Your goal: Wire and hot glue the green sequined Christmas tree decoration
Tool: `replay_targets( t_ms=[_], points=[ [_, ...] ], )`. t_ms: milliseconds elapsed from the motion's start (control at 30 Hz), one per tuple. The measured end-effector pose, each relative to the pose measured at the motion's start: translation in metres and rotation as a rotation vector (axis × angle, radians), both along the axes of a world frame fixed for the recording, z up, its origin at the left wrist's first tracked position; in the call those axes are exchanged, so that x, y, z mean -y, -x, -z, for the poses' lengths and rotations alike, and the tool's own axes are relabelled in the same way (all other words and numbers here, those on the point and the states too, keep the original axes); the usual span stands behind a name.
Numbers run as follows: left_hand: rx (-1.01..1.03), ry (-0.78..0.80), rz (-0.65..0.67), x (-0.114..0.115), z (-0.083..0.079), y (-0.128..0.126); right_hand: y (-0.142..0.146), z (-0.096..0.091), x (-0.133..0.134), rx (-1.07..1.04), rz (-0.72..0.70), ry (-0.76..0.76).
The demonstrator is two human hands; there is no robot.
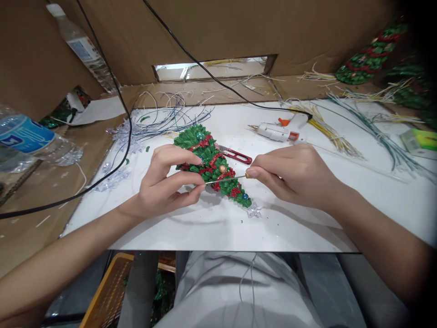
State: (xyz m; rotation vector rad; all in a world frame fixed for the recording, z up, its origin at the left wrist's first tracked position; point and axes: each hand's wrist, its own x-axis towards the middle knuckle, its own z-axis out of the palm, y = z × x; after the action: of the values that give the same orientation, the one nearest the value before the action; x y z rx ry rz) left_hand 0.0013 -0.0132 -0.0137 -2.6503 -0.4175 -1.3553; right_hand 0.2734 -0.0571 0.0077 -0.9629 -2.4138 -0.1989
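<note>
A small green Christmas tree ornament [208, 157] with red garland, a gold bead and a clear star tip lies tilted above the white work surface [218, 228]. My left hand [167, 184] grips its side, fingers curled around it. My right hand [293, 175] pinches the brass end of a thin metal needle tool [227, 179] whose point reaches across the tree toward my left fingers.
Red snips [239, 156] lie just behind the tree. A white glue gun [282, 130] rests farther back. Bundles of thin wires [170, 116] and straw strands [327, 130] spread around. Plastic bottles [27, 139] lie left, finished trees [368, 57] at back right. A black cable [123, 136] crosses the table.
</note>
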Motion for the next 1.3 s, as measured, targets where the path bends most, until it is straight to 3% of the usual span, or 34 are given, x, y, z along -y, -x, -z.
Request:
replay_targets(
  t_ms=[100, 300, 433, 600, 867, 1067, 1300],
  points=[
    [0.017, 0.017, 0.037, 0.001, -0.001, -0.001, 0.002, 0.000, 0.000, -0.008, -0.001, -0.011],
    [-0.002, -0.029, -0.041, -0.002, 0.000, 0.006, -0.009, -0.006, -0.002, -0.085, 0.002, -0.068],
    [0.098, -0.035, -0.096, -0.009, 0.000, 0.011, -0.022, -0.012, -0.005, -0.196, 0.062, -0.133],
    [0.092, -0.036, -0.053, -0.011, 0.000, 0.009, -0.019, -0.012, -0.003, -0.154, 0.055, -0.076],
    [0.218, -0.093, -0.146, -0.023, -0.002, 0.020, -0.019, -0.011, -0.003, -0.166, 0.048, -0.049],
    [0.435, 0.078, -0.178, -0.041, -0.005, 0.024, -0.019, -0.010, -0.003, -0.164, 0.068, -0.025],
    [0.629, 0.339, -0.424, -0.059, 0.001, 0.033, -0.019, -0.009, -0.003, -0.165, 0.083, -0.019]
  ],
)
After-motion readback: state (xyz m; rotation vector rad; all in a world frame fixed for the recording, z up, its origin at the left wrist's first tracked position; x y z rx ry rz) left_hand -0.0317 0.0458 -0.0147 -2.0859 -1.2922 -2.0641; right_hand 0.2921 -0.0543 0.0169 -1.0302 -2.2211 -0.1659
